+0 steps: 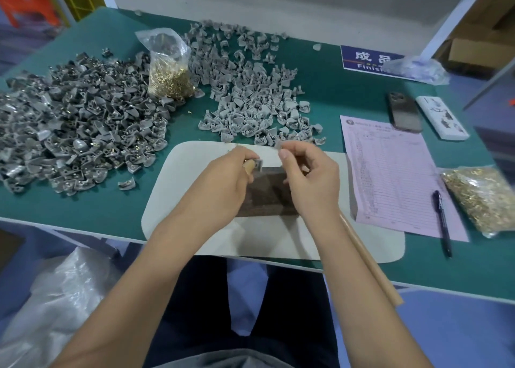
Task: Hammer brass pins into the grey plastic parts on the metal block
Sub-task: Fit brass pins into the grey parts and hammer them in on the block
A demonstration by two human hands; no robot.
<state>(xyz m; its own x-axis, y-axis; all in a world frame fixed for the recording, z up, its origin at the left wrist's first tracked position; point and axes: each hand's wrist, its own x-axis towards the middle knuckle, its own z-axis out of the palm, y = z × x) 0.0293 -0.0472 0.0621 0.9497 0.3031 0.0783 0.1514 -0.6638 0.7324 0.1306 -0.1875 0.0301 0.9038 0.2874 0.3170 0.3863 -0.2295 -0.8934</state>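
Fingers (pixel 252 156) pinching grey part (pixel 259 164)

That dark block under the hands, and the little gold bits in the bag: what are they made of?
The block looks like dull, brownish metal: flat faces, a faint sheen. The bits in the clear bag look like brass: shiny yellow-gold glints. Neither is certain from looks alone.

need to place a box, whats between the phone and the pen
In the head view, the pink form lies between the phone and the pen.

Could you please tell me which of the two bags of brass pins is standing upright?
The bag of brass pins between the two grey piles; the other bag lies flat.
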